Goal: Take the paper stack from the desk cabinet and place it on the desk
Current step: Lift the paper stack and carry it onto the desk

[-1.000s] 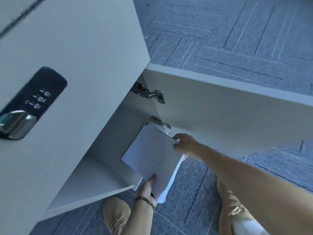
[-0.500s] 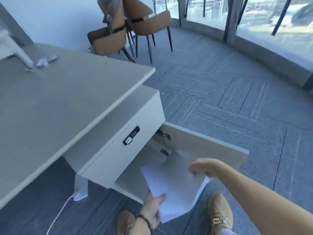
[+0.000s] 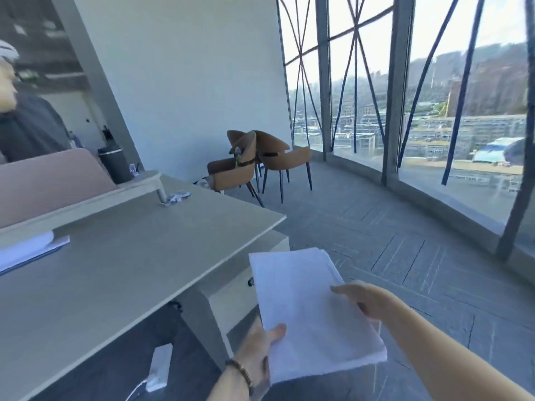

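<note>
Two hands: our left hand (image 3: 257, 347) and right hand (image 3: 366, 301) carry the white sheaf of loose paper (image 3: 311, 309).
Left grip: closed on the sheaf's near left corner, thumb on top.
Right grip: closed on the right edge, thumb on top, fingers hidden beneath.
Position of the paper: in the air, roughly level, just beside the near right edge of the pale grey rectangular table (image 3: 121, 264), not yet over it.
Step in hand, as we judge it: carry left, then lower.
Method: we keep both grips until the sheaf lies flat, so no sheet slides off.
Edges: the table's long front edge runs diagonally; we should land well inside it.
Open room: broad bare surface ahead; the white book (image 3: 29, 250) at far left and the raised shelf (image 3: 86, 202) behind are well apart.
</note>
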